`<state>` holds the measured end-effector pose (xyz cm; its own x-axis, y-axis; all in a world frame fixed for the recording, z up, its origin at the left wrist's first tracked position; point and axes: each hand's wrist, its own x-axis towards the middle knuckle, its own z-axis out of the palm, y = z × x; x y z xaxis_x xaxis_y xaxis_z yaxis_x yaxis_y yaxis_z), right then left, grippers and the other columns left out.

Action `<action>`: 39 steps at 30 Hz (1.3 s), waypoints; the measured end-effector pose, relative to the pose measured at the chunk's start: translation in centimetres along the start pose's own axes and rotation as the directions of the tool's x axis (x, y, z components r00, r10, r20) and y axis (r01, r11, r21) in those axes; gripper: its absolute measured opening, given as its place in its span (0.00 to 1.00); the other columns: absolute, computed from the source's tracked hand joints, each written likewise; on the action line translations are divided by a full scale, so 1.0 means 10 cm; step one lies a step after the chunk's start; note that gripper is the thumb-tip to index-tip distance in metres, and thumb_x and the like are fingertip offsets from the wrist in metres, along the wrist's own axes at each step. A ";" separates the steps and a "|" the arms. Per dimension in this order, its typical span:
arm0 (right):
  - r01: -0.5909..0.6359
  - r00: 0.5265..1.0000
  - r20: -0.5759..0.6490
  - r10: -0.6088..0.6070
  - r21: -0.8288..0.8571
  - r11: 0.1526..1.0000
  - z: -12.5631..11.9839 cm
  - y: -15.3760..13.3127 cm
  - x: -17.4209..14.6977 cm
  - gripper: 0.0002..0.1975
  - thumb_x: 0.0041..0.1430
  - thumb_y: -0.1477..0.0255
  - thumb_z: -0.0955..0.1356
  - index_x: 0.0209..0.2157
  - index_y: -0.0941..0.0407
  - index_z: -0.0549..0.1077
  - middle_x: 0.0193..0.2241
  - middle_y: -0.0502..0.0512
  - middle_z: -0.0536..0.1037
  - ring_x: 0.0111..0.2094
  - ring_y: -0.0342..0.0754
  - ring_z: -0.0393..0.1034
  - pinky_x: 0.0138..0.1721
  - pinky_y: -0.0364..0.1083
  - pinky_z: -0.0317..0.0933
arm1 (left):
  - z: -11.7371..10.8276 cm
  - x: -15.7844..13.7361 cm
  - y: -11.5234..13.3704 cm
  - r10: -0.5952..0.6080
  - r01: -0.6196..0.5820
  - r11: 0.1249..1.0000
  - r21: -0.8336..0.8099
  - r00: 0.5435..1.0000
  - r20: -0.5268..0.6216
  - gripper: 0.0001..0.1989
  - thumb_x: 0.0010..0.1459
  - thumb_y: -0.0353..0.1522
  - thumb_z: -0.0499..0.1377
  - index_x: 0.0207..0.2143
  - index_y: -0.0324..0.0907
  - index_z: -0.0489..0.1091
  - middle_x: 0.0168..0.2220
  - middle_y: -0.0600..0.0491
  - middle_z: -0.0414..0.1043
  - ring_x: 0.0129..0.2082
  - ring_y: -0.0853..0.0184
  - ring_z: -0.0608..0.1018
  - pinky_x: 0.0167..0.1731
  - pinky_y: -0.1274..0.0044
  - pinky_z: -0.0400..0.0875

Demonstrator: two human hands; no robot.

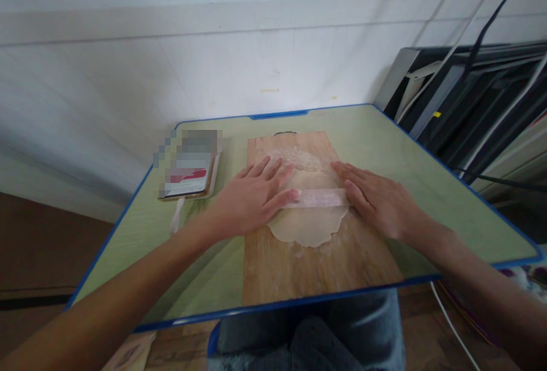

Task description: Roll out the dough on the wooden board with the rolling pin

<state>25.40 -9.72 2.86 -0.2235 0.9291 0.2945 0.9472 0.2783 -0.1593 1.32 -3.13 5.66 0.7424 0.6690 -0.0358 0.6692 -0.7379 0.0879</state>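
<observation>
a pale, thin, uneven round of dough (308, 224) lies mid wooden board (316, 263) on the green worktop (384, 149). left hand (252, 197) and right hand (376, 200), fingers flat, press a floury rolling pin (320, 197) across it. a phone (190, 180) lies at 9 o'clock of the board.

Both forearms (128, 297) are bare (no sleeves showing), and the lap wears blue denim jeans (316, 325).

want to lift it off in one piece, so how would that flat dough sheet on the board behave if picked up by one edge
The dough sheet looks thin with a wavy rim, so it would probably flop and stretch. Flour dusting the wooden board suggests it should release without much sticking. It probably tears easily.
</observation>
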 end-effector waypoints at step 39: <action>0.101 0.981 0.156 -0.112 0.076 0.992 -0.06 0.04 -0.15 0.30 0.66 0.57 0.49 0.61 0.59 0.58 0.60 0.60 0.61 0.60 0.52 0.55 0.60 0.58 0.48 | 0.02 -0.12 0.07 -0.054 0.054 0.999 0.005 0.998 -0.027 0.30 0.66 0.46 0.33 0.65 0.41 0.45 0.65 0.45 0.49 0.66 0.54 0.48 0.60 0.60 0.49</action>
<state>26.20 -11.13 2.89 -0.3610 0.9187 0.1601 0.8995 0.3884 -0.2003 0.93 -4.49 5.59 0.7041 0.7099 -0.0137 0.7084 -0.7011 0.0813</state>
